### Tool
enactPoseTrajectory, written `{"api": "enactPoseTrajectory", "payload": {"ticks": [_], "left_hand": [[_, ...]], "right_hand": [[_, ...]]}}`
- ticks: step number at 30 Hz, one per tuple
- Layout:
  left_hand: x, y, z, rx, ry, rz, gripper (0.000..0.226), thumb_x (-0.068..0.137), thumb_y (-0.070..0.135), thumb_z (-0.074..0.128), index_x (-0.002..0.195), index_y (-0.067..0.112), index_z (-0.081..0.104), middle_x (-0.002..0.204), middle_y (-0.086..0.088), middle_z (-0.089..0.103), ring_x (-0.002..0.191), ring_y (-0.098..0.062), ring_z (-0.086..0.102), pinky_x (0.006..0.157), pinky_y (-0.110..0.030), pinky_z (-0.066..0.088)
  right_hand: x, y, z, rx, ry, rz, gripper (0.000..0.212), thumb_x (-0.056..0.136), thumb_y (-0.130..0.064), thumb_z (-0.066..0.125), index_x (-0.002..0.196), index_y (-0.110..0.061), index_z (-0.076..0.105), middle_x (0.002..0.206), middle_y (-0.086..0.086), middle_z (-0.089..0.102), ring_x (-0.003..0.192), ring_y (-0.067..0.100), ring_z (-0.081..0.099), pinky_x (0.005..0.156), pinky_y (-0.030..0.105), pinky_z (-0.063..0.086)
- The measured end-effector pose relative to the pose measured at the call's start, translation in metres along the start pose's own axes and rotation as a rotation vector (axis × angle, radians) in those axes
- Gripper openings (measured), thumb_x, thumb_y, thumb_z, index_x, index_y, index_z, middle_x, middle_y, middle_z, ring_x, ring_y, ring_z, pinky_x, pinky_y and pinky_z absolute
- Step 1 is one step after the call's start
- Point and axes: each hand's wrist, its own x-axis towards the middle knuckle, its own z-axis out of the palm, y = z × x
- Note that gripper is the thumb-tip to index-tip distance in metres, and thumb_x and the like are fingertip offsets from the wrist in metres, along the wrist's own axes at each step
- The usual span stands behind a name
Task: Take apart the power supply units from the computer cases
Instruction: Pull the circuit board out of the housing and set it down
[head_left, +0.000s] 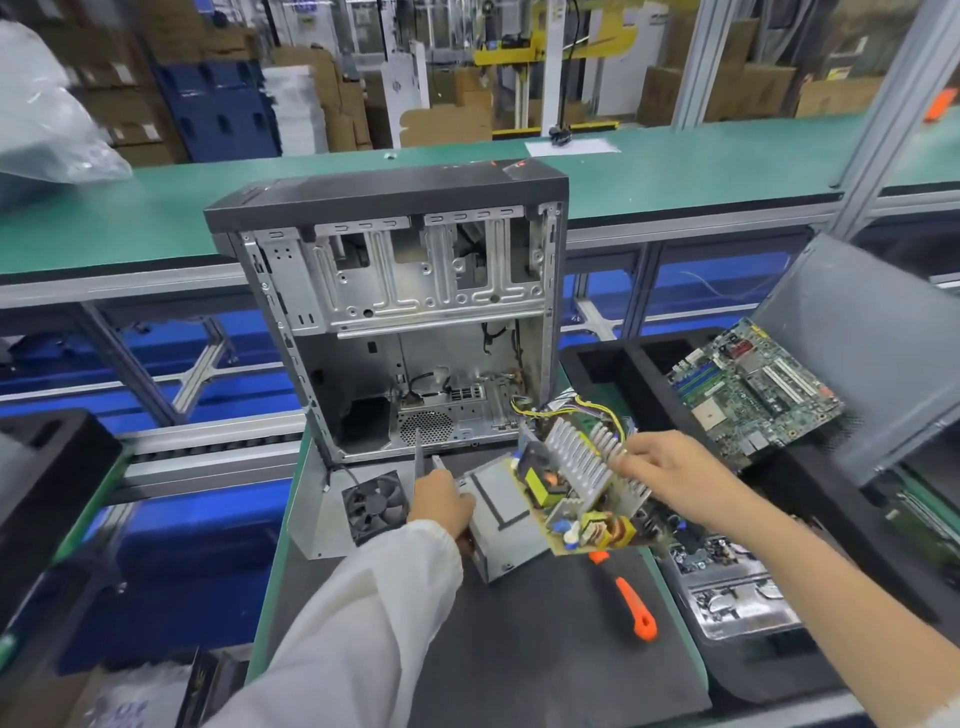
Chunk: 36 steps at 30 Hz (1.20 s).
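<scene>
Mid-teardown of the power supply, already out of the gutted computer case (395, 312) standing behind on the counter (545, 649). Left hand (441, 501) clamped on the grey metal housing (501, 519), fingers curled over its edge. Right hand (670, 470) pinching the finned heatsink on the circuit board (576, 499), tilted up and half free. Next, probably: lift board clear while steadying housing, minding the yellow wires (566, 408) trailing toward the case.

Your sleeve (374, 613) is white. The computer case (395, 312) has a black top and bare silver metal inside. The circuit board (571, 499) carries yellow and blue parts and grey fins. The fan (375, 506) is black, the screwdriver handle (636, 610) orange, the motherboard (753, 395) green, the counter (519, 649) black with a green edge.
</scene>
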Motion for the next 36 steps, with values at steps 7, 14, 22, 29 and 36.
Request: {"api": "enactPoseTrajectory", "payload": {"ticks": [7, 14, 22, 29, 36], "left_hand": [[0.028, 0.001, -0.017, 0.120, 0.018, 0.046, 0.012, 0.093, 0.003, 0.046, 0.081, 0.003, 0.047, 0.095, -0.021, 0.058, 0.077, -0.032, 0.056, 0.065, -0.035, 0.045], [0.037, -0.004, -0.022, 0.227, -0.007, 0.080, 0.023, 0.093, -0.001, 0.040, 0.071, 0.006, 0.040, 0.071, -0.007, 0.045, 0.070, -0.027, 0.049, 0.062, -0.033, 0.039], [0.040, -0.002, -0.023, 0.216, -0.034, 0.085, 0.027, 0.094, -0.002, 0.040, 0.068, 0.006, 0.038, 0.074, -0.011, 0.044, 0.064, -0.025, 0.044, 0.064, -0.033, 0.039], [0.044, -0.009, -0.016, 0.122, -0.026, 0.046, 0.028, 0.096, -0.001, 0.038, 0.118, -0.007, 0.053, 0.114, -0.027, 0.060, 0.095, -0.038, 0.061, 0.072, -0.035, 0.046], [0.041, -0.010, -0.005, 0.084, 0.025, -0.013, 0.029, 0.100, 0.006, 0.039, 0.121, -0.009, 0.053, 0.121, -0.026, 0.059, 0.111, -0.038, 0.058, 0.084, -0.035, 0.045]], "right_hand": [[-0.025, -0.017, 0.059, -0.370, -0.003, 0.015, 0.028, 0.096, -0.037, 0.045, 0.074, -0.020, 0.046, 0.064, -0.003, 0.053, 0.071, 0.021, 0.056, 0.063, 0.034, 0.039], [-0.042, -0.012, 0.135, -0.479, -0.013, 0.105, 0.016, 0.098, -0.033, 0.037, 0.096, -0.021, 0.048, 0.090, -0.001, 0.067, 0.084, 0.024, 0.066, 0.061, 0.032, 0.037], [-0.046, -0.004, 0.161, -0.436, -0.005, 0.115, 0.015, 0.098, -0.036, 0.036, 0.097, -0.023, 0.042, 0.092, 0.000, 0.067, 0.085, 0.024, 0.066, 0.059, 0.031, 0.034], [-0.050, -0.010, 0.180, -0.438, 0.029, 0.075, 0.024, 0.099, -0.040, 0.035, 0.107, -0.021, 0.049, 0.087, 0.002, 0.070, 0.080, 0.028, 0.066, 0.058, 0.032, 0.032], [-0.051, 0.003, 0.174, -0.423, 0.078, 0.088, 0.021, 0.099, -0.039, 0.033, 0.099, -0.022, 0.045, 0.088, 0.001, 0.068, 0.081, 0.025, 0.065, 0.058, 0.032, 0.032]]}}
